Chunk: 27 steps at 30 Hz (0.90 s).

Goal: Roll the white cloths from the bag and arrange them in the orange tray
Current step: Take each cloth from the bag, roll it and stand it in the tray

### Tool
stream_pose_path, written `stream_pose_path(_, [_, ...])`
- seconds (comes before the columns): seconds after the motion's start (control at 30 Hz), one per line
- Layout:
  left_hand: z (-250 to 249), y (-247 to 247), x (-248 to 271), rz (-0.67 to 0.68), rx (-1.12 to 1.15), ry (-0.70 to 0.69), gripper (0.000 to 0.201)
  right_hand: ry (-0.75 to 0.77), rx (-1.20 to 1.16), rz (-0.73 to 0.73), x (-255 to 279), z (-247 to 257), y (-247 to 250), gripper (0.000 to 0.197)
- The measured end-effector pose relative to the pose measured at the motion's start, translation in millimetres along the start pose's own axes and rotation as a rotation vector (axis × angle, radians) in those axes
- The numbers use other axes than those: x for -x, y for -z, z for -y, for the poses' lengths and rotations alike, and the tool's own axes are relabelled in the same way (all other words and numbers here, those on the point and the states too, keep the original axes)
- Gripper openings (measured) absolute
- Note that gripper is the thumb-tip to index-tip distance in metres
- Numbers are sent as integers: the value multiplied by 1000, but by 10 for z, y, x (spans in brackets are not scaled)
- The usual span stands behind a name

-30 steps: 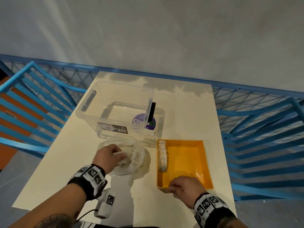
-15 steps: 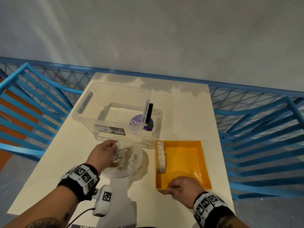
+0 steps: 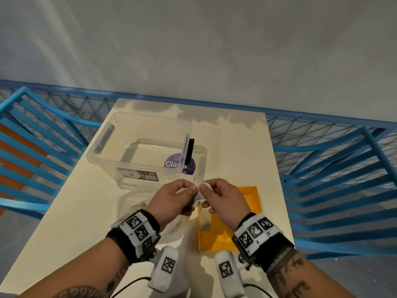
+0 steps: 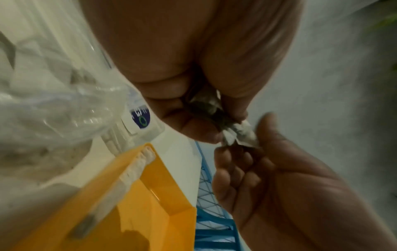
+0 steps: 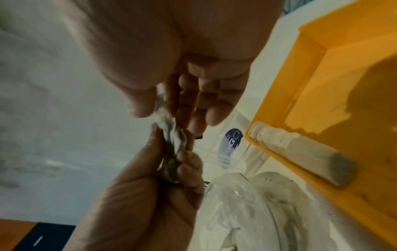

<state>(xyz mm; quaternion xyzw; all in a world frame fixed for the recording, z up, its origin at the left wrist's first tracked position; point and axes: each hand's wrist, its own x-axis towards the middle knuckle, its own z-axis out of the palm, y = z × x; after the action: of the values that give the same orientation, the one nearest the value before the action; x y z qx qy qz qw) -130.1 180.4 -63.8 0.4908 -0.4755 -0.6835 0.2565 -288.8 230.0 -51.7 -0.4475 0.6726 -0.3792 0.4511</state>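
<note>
Head view: left hand (image 3: pixel 171 198) and right hand (image 3: pixel 223 196) meeting fingertip to fingertip, both pinching one crumpled white cloth (image 3: pixel 198 195) between curled fingers, above orange tray (image 3: pixel 254 197). Below right hand, rolled cloth (image 5: pixel 300 152) lying along tray's left wall, long axis running away from person. Plastic bag (image 4: pixel 49 108) sitting under left hand.

bag (image 3: pixel 137 203) left of tray (image 3: pixel 253 196)

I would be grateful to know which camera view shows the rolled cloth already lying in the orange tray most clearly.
The right wrist view: the rolled cloth lies unobstructed along the orange tray wall. The left wrist view shows it foreshortened and blurred; in the head view the right hand hides most of it.
</note>
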Motion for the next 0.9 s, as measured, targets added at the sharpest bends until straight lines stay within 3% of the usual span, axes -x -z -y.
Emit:
stream_pose_path(0.1, [-22, -130, -4, 69, 100, 8, 10, 9, -7, -93, -64, 63, 67, 11])
stream_pose_path(0.2, [4, -150, -24, 130, 105, 11, 12, 10, 20, -85, -93, 83, 182, 10])
stream_pose_path(0.33, [45, -122, -71, 119, 55, 62, 15, 26, 69, -131, -128, 112, 377, 9])
stream_pose_path(0.5, [63, -87, -101, 13, -12, 22, 18, 90, 312, 16, -177, 103, 558, 12])
stream_pose_path(0.63, [29, -141, -116, 75, -188, -65, 25, 133, 498, 160, -177, 120, 570, 10])
stream_pose_path(0.73, [47, -198, -143, 96, -314, -95, 13, 152, 475, 127, -185, 117, 543, 15])
stream_pose_path(0.9, [129, -165, -204, 44, -326, -66, 18, 140, 420, 93, -202, 19, 512, 6])
